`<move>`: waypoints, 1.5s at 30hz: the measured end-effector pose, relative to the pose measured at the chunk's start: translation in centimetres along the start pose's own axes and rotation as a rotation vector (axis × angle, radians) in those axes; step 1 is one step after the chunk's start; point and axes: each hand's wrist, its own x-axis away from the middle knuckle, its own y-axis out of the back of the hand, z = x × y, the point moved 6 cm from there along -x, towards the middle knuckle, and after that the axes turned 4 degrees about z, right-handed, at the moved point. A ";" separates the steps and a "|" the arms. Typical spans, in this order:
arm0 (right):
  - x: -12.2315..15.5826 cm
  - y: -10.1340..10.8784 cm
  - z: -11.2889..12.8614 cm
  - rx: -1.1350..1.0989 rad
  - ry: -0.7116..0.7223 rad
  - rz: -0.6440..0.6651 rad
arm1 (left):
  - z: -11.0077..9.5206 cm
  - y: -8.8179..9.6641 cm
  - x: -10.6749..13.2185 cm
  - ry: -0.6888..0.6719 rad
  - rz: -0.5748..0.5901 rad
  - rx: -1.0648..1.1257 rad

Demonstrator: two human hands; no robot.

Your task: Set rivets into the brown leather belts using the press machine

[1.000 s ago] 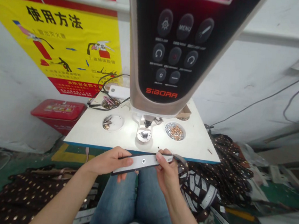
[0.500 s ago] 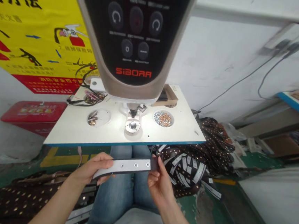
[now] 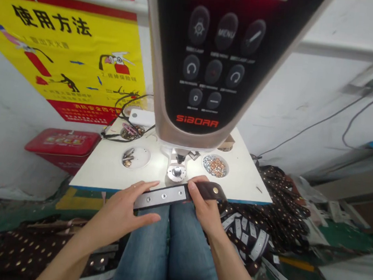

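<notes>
A dark brown strap (image 3: 207,190) with a pale backing strip and several metal fasteners lies across my lap at the table's front edge. Its right end curls over, showing one gold stud. My right hand (image 3: 205,209) pinches it just right of the pale strip, thumb on top. At the strap's left end, my left hand (image 3: 120,208) is open, thumb and fingers spread either side of it. Right behind the strap is the round metal die (image 3: 177,172) of the SIBORA machine (image 3: 197,110), whose head hangs above.
The white table (image 3: 95,171) has cups of small metal parts: silver and copper pieces (image 3: 216,165) on the right, bullet-shaped pieces (image 3: 128,157) on the left. Studded brown straps lie heaped on the floor at right (image 3: 278,204) and left (image 3: 14,242). A red box (image 3: 64,142) stands left.
The strap has moved up to the table edge near the die, and its right end now shows a gold stud. My left hand has opened from its pinch. The camera view has shifted.
</notes>
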 end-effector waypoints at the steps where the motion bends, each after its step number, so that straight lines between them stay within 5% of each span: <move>1: -0.8 -0.2 0.6 0.074 0.062 0.002 | -0.4 0.4 -0.6 -0.040 -0.080 -0.026; 5: -3.7 -0.6 0.4 0.279 0.157 -0.036 | -0.1 1.0 -3.8 -0.134 -0.241 -0.163; 10: -5.6 -0.1 -2.6 0.342 0.072 -0.027 | 2.2 0.7 -6.7 -0.126 -0.163 -0.195; 22: -5.9 0.3 -3.9 0.236 -0.125 -0.029 | 3.0 0.2 -6.4 -0.140 -0.231 -0.188; 27: -4.9 0.0 -1.2 0.120 -0.087 -0.079 | 1.0 0.6 -5.1 -0.203 -0.303 -0.256; 33: -2.2 -0.1 0.5 0.181 -0.057 0.135 | -1.9 -0.3 -2.8 -0.400 -0.362 -0.419; 45: -5.7 1.1 -2.8 0.159 -0.094 0.054 | 1.8 -0.1 -7.3 -0.304 -0.225 -0.317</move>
